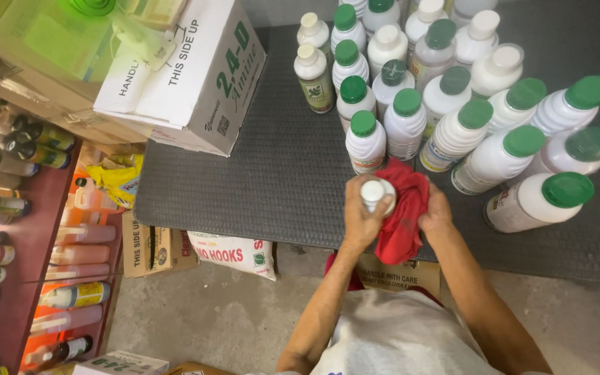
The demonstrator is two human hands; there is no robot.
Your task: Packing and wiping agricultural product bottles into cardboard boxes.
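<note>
- Head view: left hand (360, 221) is clasping a white-capped bottle (375, 194) upright, steadying it.
- Right hand (433, 212) is pinching a red cloth (403, 208) against it, beside the crowded bottles (453, 104) on the grey surface (279, 173).

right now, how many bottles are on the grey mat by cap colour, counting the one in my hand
green-capped bottles: 15
white-capped bottles, standing: 6
held white-capped bottle, in the left hand: 1
total: 22, not counting any cut off at the top edge
</note>
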